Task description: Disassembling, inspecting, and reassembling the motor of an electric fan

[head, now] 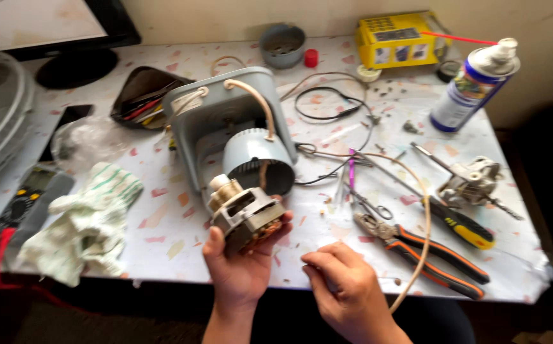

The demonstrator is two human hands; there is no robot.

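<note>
i am watching from afar as the view is taking in a cluttered speckled table (161, 220); at the far left a multimeter (24, 200) is lying beside a crumpled white cloth (88, 223); further along, a grey fan housing (228, 127) is sitting on its side behind the hands; the left hand (241, 261) is holding a small electric motor (244, 213) upright above the table's near edge, fingers curling around its base and gripping it; just to its right the right hand (346, 286) is hovering near the table edge, fingers loosely curled and holding nothing i can make out; beyond it orange-handled pliers (429, 251) are lying near a yellow-handled screwdriver (458, 223); a spray can (474, 86) is standing at the far right.
</note>
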